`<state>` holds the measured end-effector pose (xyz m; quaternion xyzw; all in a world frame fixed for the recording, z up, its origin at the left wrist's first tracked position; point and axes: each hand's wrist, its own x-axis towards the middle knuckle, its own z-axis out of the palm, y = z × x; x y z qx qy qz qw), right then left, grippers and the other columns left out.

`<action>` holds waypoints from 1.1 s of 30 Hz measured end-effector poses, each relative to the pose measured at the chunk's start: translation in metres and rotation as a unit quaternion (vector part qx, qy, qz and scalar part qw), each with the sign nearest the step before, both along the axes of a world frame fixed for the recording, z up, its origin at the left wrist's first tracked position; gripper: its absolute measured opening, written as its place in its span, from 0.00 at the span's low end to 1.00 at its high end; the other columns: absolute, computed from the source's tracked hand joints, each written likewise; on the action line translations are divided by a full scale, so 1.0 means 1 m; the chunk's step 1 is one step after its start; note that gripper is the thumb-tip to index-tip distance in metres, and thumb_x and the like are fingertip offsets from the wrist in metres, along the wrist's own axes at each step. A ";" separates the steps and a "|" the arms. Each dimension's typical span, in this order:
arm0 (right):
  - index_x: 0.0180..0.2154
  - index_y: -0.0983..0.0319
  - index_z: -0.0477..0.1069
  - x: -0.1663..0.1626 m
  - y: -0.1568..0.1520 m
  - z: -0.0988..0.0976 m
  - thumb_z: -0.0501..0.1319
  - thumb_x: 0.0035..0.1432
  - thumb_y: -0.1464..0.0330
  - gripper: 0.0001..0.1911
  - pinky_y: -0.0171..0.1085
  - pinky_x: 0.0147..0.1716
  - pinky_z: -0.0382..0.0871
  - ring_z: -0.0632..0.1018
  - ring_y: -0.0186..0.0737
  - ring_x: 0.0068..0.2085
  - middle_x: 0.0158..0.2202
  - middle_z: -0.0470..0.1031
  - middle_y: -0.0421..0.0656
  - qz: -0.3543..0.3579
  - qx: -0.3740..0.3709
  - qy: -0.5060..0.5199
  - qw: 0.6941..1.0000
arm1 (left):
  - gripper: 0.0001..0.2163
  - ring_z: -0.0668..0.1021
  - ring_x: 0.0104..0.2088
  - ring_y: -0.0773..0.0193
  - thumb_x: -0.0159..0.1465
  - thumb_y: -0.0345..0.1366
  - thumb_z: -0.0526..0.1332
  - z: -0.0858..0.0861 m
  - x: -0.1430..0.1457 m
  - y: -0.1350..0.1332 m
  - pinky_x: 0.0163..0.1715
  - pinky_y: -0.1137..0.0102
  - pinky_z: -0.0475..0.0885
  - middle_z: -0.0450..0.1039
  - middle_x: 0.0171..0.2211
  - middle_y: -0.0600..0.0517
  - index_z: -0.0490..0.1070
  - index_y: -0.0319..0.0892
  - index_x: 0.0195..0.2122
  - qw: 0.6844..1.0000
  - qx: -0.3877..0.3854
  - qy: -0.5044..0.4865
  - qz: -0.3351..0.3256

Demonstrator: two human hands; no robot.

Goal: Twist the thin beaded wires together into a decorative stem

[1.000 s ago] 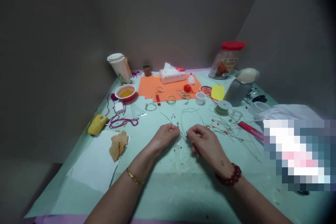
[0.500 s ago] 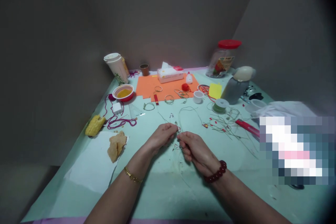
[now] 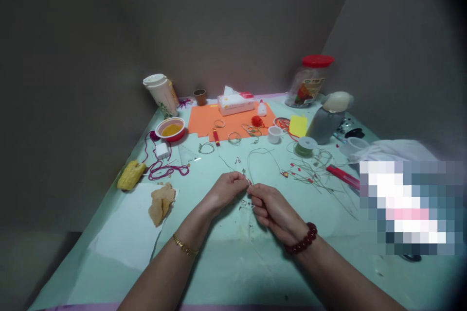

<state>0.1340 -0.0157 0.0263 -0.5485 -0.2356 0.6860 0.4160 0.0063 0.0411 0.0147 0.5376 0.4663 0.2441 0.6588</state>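
Note:
My left hand point(image 3: 229, 189) and my right hand point(image 3: 269, 204) meet fingertip to fingertip over the middle of the table. Both are pinched closed on a thin green cord point(image 3: 263, 150), which loops away beyond them and has small red and white bits near the fingers. The exact grip is too small to make out. Just below the fingertips lie tiny red and white scraps point(image 3: 245, 205). Off to the right spread several loose cut cords point(image 3: 310, 175) with little red pieces, beside a spool of green cord point(image 3: 305, 146).
Orange paper point(image 3: 202, 119) at the back carries a tissue box point(image 3: 236, 105) and cord rings. To the left are a red bowl point(image 3: 170, 129), purple cord point(image 3: 168, 170), corn point(image 3: 131, 176) and a flat brown piece point(image 3: 161, 204). A dark bottle point(image 3: 326, 121) and red cutter point(image 3: 343, 176) stand or lie right.
My fingertips have drawn slightly closer together around the cord, and the small red and white bits between them show less. Everything else stays in place apart from a slight camera shift.

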 end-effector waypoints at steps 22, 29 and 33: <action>0.21 0.60 0.62 -0.001 -0.012 0.002 0.53 0.56 0.64 0.13 0.32 0.15 0.53 0.61 0.30 0.15 0.16 0.65 0.36 0.128 0.120 -0.307 0.935 | 0.09 0.60 0.19 0.73 0.54 0.40 0.59 -0.011 0.007 -0.001 0.19 0.75 0.53 0.60 0.18 0.58 0.69 0.38 0.25 0.996 0.050 0.053 0.049; 0.35 0.60 0.70 0.022 0.004 0.016 0.57 0.53 0.65 0.07 0.33 0.19 0.61 0.69 0.33 0.21 0.24 0.71 0.39 0.007 0.186 -0.389 0.902 | 0.11 0.52 0.16 0.75 0.55 0.43 0.60 0.000 0.000 0.001 0.16 0.73 0.45 0.51 0.15 0.61 0.68 0.38 0.29 1.000 -0.016 -0.001 0.009; 0.37 0.61 0.66 0.015 0.018 0.005 0.57 0.51 0.67 0.09 0.29 0.12 0.56 0.62 0.30 0.13 0.15 0.63 0.32 0.107 0.092 -0.205 0.968 | 0.13 0.53 0.16 0.76 0.56 0.45 0.60 0.003 -0.003 0.001 0.16 0.72 0.43 0.57 0.17 0.59 0.66 0.39 0.28 0.999 -0.028 -0.025 -0.004</action>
